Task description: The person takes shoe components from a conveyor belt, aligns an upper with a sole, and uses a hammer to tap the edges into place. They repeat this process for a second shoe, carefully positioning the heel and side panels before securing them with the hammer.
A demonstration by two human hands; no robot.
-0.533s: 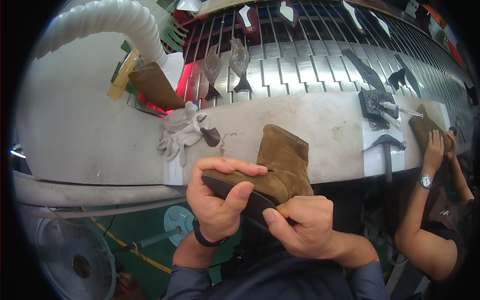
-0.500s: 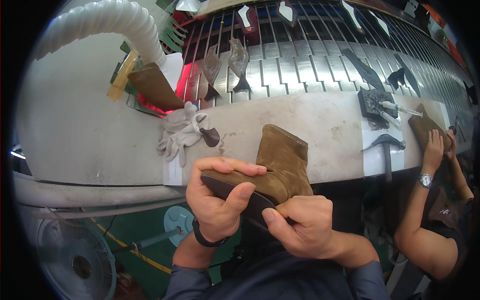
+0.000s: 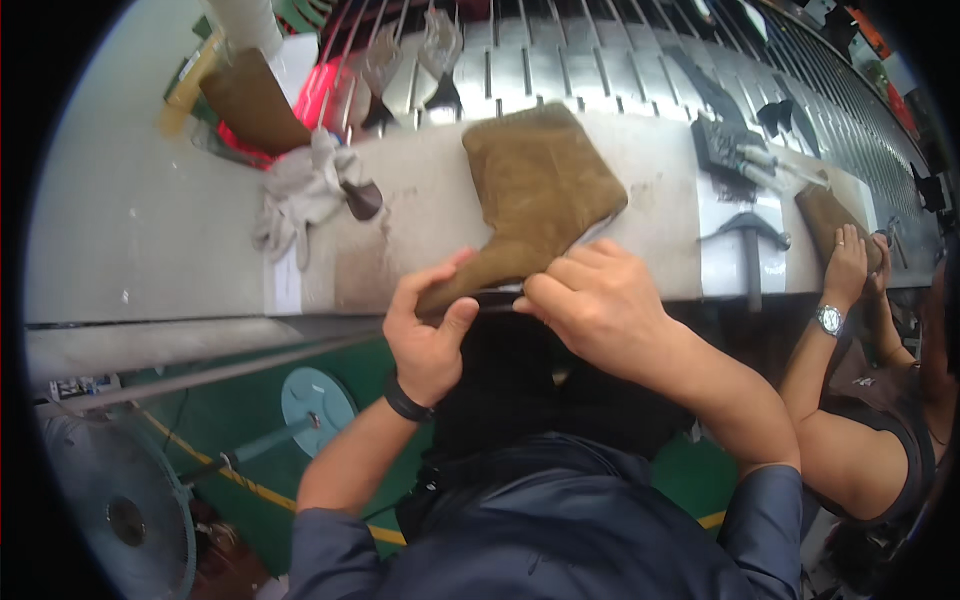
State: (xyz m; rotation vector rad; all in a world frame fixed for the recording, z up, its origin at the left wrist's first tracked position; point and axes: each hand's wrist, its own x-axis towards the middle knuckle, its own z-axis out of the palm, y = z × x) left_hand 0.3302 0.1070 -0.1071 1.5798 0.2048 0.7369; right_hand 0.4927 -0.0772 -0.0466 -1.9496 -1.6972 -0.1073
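You have the tan-brown suede ankle boot (image 3: 545, 175) at the near edge of the pale counter (image 3: 665, 265), its shaft lying over the surface, its toe projecting past that edge. Your left hand (image 3: 428, 335) clasps the toe between thumb and fingers; your right hand (image 3: 605, 300) is closed with its fingertips on the underside edge. Judged as it lies, shaft and foot are already joined; the underside is mostly hidden, so its finish, and any work left there, cannot be determined. Count: one boot in your grip; one brown boot-like piece (image 3: 255, 100) at the counter's far left edge; one brown piece (image 3: 838, 225) under a co-worker's hands, toward the right end; one dark-headed hammer (image 3: 750, 240) at the near edge; one black rectangular block (image 3: 722, 145) toward the far edge; light-grey fabric gloves (image 3: 300, 200), bunched, number uncertain.
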